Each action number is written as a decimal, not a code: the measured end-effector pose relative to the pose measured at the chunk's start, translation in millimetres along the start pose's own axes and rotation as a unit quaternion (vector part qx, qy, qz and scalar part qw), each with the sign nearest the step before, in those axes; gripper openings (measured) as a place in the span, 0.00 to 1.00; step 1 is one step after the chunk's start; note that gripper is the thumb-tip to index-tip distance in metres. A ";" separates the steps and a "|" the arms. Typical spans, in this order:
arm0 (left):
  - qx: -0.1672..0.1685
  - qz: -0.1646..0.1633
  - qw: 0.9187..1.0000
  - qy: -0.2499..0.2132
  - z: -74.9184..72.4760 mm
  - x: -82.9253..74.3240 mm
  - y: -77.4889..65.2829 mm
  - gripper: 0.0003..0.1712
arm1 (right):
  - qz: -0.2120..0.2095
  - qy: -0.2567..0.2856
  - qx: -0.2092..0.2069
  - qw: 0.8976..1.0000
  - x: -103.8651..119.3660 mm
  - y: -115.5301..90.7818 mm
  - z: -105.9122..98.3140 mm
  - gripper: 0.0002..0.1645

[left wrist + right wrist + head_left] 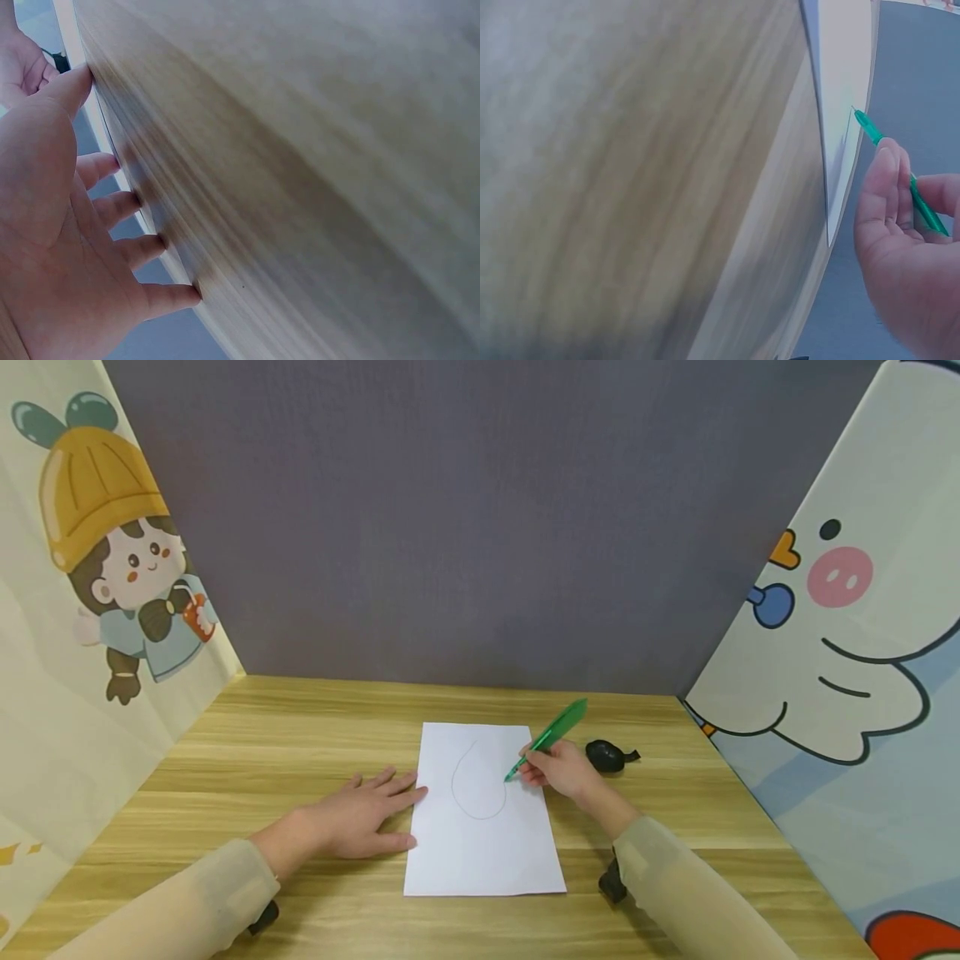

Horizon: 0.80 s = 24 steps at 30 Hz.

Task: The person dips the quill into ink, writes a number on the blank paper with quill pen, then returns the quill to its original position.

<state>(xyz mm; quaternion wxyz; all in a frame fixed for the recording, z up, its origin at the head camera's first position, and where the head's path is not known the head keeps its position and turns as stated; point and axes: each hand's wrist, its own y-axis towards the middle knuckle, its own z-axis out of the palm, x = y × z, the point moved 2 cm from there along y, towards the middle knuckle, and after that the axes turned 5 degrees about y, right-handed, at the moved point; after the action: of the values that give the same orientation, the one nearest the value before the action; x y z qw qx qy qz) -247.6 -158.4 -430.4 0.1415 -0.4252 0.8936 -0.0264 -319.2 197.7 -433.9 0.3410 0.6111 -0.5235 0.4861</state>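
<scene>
A white sheet of paper (480, 864) lies on the wooden table, with a thin drop-shaped outline (480, 819) on it, open near the top right. My right hand (562, 768) pinches a green pen (558, 727) whose upper end is broad and leaf-like. Its tip meets the right side of the drawn line. In the right wrist view, thumb and fingers close around the pen's lower barrel (871, 129). My left hand (360, 818) rests palm down, fingers spread, with some fingertips on the paper's left edge. The left wrist view shows those fingers (120, 206) extended against the table.
Just beyond my right hand sits a rounded black object (604, 757) with a short tab. Black pieces (613, 883) show beneath both sleeves. A dark grey panel (465, 527) rises behind the wooden table (315, 727), and cartoon-printed sheets (900, 710) flank it on both sides.
</scene>
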 end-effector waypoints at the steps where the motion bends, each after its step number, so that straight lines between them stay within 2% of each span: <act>1: -0.001 0.000 1.000 0.001 0.2 0.1 0.2 0.47 | -0.001 0.000 0.000 1.000 0.6 -0.2 0.4 0.20; 24: 0.001 -0.002 1.000 0.000 0.6 0.7 0.6 0.48 | 0.014 0.019 -0.024 0.999 2.7 5.7 5.5 0.19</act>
<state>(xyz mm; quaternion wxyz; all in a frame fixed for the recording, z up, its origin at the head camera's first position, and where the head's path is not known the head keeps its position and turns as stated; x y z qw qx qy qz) -248.3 -158.5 -431.2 0.1417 -0.4268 0.8927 -0.0281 -323.4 190.5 -433.5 0.3590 0.5861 -0.5367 0.4894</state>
